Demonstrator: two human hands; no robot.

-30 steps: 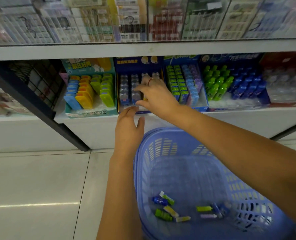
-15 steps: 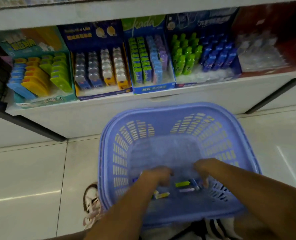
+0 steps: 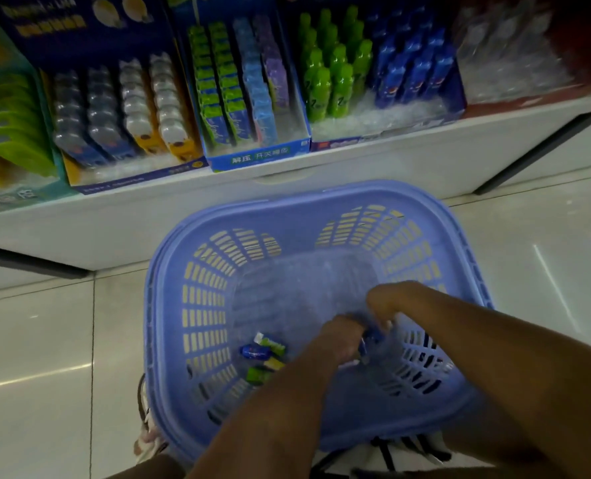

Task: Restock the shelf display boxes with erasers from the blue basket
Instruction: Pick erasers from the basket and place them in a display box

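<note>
The blue basket (image 3: 321, 197) stands on the floor below the shelf. Both my hands are down inside it. My left hand (image 3: 337, 340) is curled around a blue eraser (image 3: 372, 340), and the curled fingertips of my right hand (image 3: 392, 302) meet that eraser's upper end. To the left on the basket floor lie loose erasers: a blue one (image 3: 252, 351) and green ones (image 3: 260, 373). On the shelf above stand display boxes: a blue box (image 3: 259, 158) with green, blue and purple erasers, and a dark blue box (image 3: 131, 181) with clear-capped ones.
A box of green and blue bottle-shaped items (image 3: 384, 131) and a red box (image 3: 529, 102) stand to the right, a teal box (image 3: 14, 197) at far left. A black shelf post (image 3: 546, 143) slants down at right. My shoe (image 3: 149, 437) shows beside the basket on the tiled floor.
Both hands left the shelf boxes and dropped into the basket. They have since drawn together at the basket's right side around a blue eraser. The view tilted down.
</note>
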